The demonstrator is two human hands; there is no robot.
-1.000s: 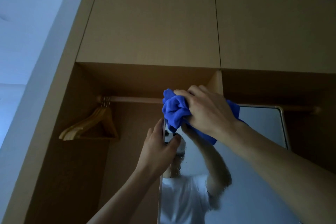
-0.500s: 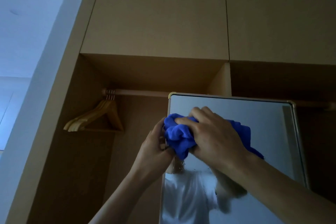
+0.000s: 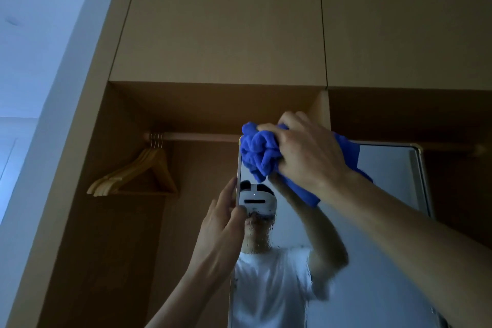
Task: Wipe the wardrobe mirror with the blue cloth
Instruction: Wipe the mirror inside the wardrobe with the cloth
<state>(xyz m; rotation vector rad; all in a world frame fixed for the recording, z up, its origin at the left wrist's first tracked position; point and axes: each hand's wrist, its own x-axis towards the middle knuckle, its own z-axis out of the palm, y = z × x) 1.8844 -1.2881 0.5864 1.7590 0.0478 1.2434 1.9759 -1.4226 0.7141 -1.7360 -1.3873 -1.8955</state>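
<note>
The blue cloth [image 3: 262, 153] sat bunched at the upper left corner of the wardrobe mirror [image 3: 386, 178], a little right of the frame's centre. It was pressed to the glass under the right hand [image 3: 308, 152], whose fingers curled over the wad and gripped it, while a loose tail hung down below the wrist. The cloth looked soft, light and limp. It would likely fold under any push, so it was best held as a wad in the palm, with the tail tucked in so it did not drag.

The left hand [image 3: 223, 224], below centre, pinched the mirror's left edge, thumb on the front and fingers behind. That edge seemed the safe place to steady the panel, which was stiff, smooth and probably fragile and free to swing. Fine specks, perhaps droplets, showed on the glass lower down, so much wiping probably remained.

Wooden hangers [image 3: 135, 176] hung from a rail [image 3: 199, 137] at centre left.
</note>
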